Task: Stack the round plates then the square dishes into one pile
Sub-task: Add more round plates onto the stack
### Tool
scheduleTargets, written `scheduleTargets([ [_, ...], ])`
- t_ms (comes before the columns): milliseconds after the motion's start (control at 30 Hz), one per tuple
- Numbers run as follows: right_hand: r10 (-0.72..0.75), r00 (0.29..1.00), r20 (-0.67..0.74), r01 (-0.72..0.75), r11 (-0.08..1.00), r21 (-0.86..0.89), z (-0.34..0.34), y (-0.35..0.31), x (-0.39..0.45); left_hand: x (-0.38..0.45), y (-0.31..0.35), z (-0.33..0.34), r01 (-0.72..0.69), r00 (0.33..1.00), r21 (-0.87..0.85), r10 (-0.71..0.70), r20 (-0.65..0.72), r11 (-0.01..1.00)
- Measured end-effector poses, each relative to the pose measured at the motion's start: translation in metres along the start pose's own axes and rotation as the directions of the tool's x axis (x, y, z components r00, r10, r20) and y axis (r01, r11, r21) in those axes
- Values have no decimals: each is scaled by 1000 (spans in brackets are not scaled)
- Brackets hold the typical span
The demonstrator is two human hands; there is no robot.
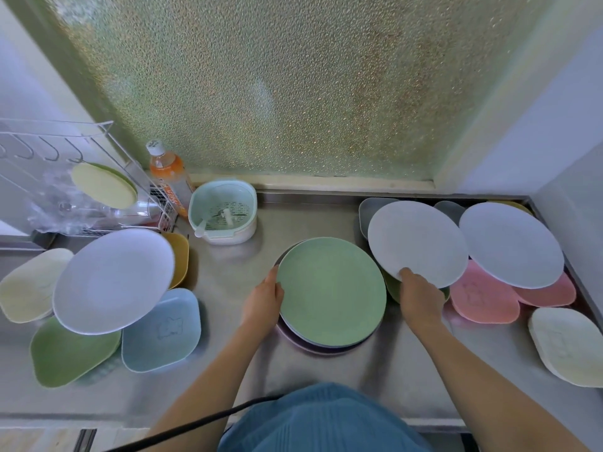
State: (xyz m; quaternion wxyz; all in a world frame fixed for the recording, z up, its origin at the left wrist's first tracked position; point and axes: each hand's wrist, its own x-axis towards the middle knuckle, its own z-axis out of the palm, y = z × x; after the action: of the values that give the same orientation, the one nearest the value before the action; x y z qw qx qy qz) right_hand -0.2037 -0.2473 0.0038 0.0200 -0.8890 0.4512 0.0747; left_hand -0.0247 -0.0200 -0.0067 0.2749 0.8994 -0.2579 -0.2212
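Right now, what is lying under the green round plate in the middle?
Under the green round plate show the rims of more round plates, greyish and purple, stacked on the steel counter. The exact number is hidden by the green one.
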Motion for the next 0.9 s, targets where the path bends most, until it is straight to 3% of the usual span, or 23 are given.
scheduleTargets([
  [100, -59, 997, -44, 56, 996, -70, -2, 4, 4, -1, 3, -1, 6, 1000, 2, -6, 11, 1000],
  [267, -169, 940, -297, 167, 985, -32, -10, 3, 8, -2, 5, -2, 1, 1000, 5, -1, 21, 1000],
  [433, -251, 807, -535, 298, 955, 1, -23, -24, 0, -3, 6, -4, 2, 1000, 8, -2, 16, 1000],
  [600, -384, 635, -670, 487, 872, -38, -14, -56, -36, -2, 3, -9, 3, 1000, -50, -3, -4, 999],
  [700, -529, 524, -668, 638, 763, -104, -7, -66, -61, -2, 5, -14, 56, 997, -158, -64, -43, 986],
  [800, -714, 423, -557, 809, 575, -122, 9, -64, -76, 0, 7, -17, 74, 994, -202, -89, -63, 977],
  [900, -802, 425, -419, 862, 500, -82, 21, -64, -84, 0, 9, -17, 63, 994, -233, -81, -69, 970],
])
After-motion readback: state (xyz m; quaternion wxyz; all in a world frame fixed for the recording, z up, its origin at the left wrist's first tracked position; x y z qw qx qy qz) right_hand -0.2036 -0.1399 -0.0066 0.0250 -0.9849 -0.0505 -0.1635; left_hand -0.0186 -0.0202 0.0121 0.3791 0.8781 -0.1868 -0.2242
